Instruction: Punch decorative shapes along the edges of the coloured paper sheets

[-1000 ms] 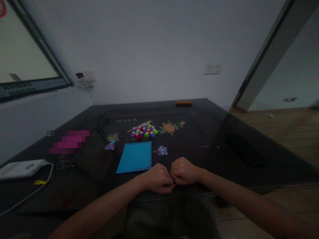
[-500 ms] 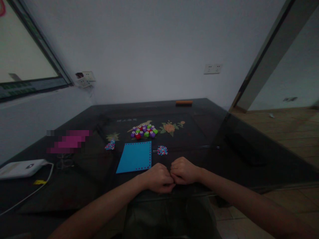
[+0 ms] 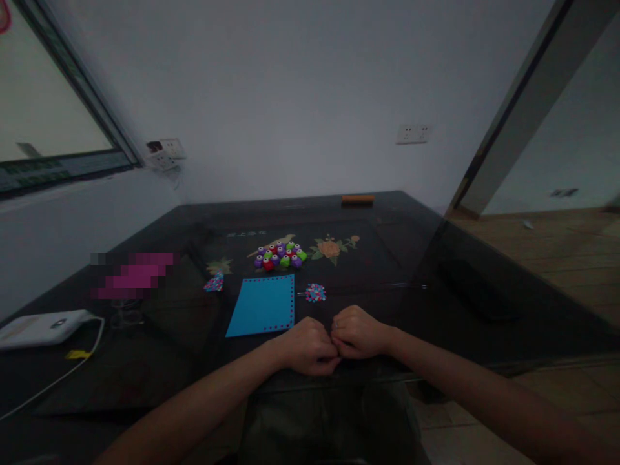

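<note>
My left hand (image 3: 312,347) and my right hand (image 3: 361,334) rest at the table's front edge as loosely closed fists, their fingers meeting. Nothing shows in either one. Just beyond my left hand lies a blue sheet (image 3: 264,303) with small dark reddish dots along its top, right side and part of the bottom. To the sheet's right is a round cluster of tiny pink, blue and white pieces (image 3: 316,292); a similar small pile (image 3: 214,282) sits to its left. Several purple, green and red balls with eye-like white tops (image 3: 279,256) are grouped behind the sheet.
The dark table (image 3: 387,258) bears a printed flower and bird. At left are a blurred-out pink item (image 3: 138,274) and a white device (image 3: 46,328) with a cable. A brown bar (image 3: 357,200) lies by the wall, and a black object (image 3: 477,289) lies at right.
</note>
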The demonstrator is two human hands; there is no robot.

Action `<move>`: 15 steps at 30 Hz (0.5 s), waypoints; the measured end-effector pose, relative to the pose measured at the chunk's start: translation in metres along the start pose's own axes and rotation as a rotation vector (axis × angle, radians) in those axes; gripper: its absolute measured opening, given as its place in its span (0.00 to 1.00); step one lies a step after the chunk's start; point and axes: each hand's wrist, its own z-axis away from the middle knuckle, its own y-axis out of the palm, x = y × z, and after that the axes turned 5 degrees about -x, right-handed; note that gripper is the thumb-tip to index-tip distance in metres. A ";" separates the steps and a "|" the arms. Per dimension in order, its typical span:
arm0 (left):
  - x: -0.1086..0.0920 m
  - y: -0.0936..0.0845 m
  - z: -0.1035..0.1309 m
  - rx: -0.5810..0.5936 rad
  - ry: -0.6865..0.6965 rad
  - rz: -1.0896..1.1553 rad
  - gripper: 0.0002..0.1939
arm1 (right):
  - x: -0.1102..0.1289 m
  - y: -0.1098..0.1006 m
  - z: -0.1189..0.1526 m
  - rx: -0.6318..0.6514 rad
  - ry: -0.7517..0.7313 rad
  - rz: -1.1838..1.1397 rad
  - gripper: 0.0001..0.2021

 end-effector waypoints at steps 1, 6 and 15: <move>0.000 0.000 0.000 -0.003 -0.002 0.000 0.12 | 0.000 0.000 0.000 0.002 0.001 0.000 0.14; 0.000 0.000 0.000 -0.019 -0.010 -0.003 0.13 | -0.001 -0.001 0.000 0.002 0.005 -0.003 0.14; -0.001 -0.002 -0.002 -0.006 -0.018 0.002 0.12 | 0.000 -0.001 0.000 -0.018 -0.003 -0.003 0.14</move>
